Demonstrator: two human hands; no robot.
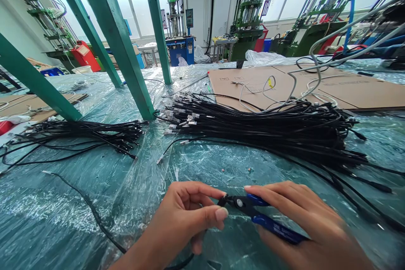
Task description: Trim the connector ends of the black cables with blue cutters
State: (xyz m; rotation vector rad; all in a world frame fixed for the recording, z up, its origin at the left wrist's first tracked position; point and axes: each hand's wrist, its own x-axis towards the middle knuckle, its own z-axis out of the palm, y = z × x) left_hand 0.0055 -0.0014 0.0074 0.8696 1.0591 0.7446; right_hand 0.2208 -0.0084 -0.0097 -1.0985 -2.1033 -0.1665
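Note:
My left hand [190,213] pinches the end of a black cable between thumb and forefinger, near the bottom centre. My right hand [303,219] is wrapped round blue-handled cutters [275,225], whose jaws meet the cable end at my left fingertips. A length of the black cable [95,215] runs out to the left of my left wrist and ends in a light tip on the table. Behind my hands lies a large bundle of black cables [259,126], with silvery connectors at its left end.
A smaller pile of black cables [79,135] lies at the left, by green metal posts [118,42]. Flat cardboard [348,88] with pale cables on it is behind the large bundle. Clear plastic film covers the table [152,185]. Green machines stand farther back.

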